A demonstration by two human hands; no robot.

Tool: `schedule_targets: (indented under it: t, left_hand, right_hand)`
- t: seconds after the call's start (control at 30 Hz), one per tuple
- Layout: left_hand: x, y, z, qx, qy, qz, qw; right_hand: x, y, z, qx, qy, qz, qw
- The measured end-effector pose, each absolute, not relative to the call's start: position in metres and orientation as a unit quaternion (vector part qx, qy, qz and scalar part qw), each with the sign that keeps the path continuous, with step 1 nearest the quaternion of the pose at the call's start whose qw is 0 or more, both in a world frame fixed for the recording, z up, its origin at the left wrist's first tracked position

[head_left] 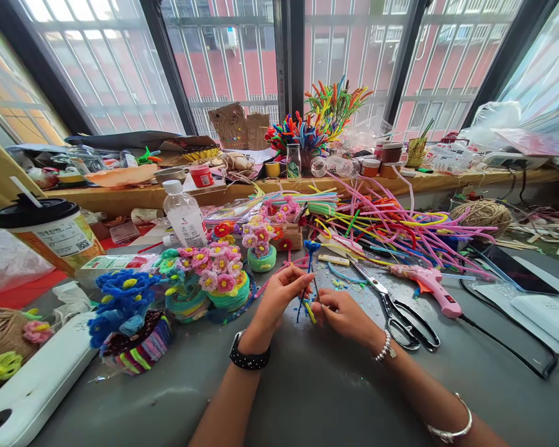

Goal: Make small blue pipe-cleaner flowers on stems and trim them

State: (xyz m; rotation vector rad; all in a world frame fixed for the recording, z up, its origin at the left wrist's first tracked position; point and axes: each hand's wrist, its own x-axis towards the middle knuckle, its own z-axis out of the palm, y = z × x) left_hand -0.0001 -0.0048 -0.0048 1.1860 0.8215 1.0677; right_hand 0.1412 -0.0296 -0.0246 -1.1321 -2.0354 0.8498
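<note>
My left hand pinches the stem of a small blue pipe-cleaner flower, held upright above the grey table. Below the fingers hang dark blue stem ends, with a yellow piece beside them. My right hand is closed close by, its fingertips on a thin dark strand that slants up to the left fingers. Exactly what the strand is, I cannot tell. To the right lie large scissors with black handles, their blades pointing away, and a pink glue gun.
Left stand pots of pipe-cleaner flowers, one blue and one pink, a water bottle and a lidded drink cup. Loose pipe cleaners heap at the back. A phone and the glue gun's cord lie right.
</note>
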Motion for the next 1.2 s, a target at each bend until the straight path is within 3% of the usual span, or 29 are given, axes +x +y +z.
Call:
schedule_targets:
  t: [0.7,1.2]
  left_hand:
    - [0.0015,-0.0066,-0.0023,0.559,0.360,0.424,0.615]
    - [0.0020,-0.0057,-0.0038,0.549,0.372,0.408,0.628]
  right_hand:
    - [0.1406,-0.0267,-0.0295,-0.453,-0.758,0.322,0.342]
    - [0.1442,-0.0291,-0.0286,-0.472,-0.792,0.273,0.275]
